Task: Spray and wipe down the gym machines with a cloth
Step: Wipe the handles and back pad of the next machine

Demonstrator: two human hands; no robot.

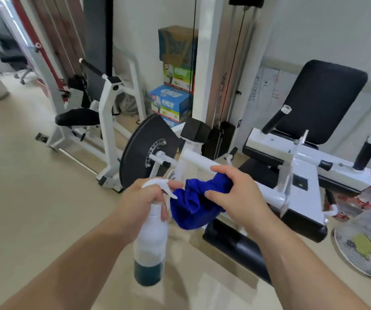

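Your left hand (145, 201) is wrapped around the neck of a white plastic spray bottle (152, 239), its grip clamped on the bottle with a finger lying along the white trigger head, whose nozzle points at the cloth. The bottle hangs upright below that hand, and a band of dark teal liquid fills only its bottom part. Your right hand (236, 195) has its grip closed on a crumpled royal-blue cloth (196, 203), thumb on the near side and fingers curled over the top, so the cloth bunches between your two hands and droops below them. The cloth sits just in front of the white round metal bar (199, 161) of the white-framed gym machine (300, 191), and your right fingertips are at that bar; you cannot tell whether the cloth itself touches it. To the left of the bar, on the same axle, stands a large black disc-shaped weight plate (138, 151) with a perforated silver hub. Behind the bar and to its right are the machine's black padded backrest (323, 99) and two black upright handles with clear end caps. Below the bar, nearer you, lies a black cylindrical roller pad (236, 247) over the beige floor (23, 198). Far right of the bar a white wire fan guard (365, 245) lies on the floor.
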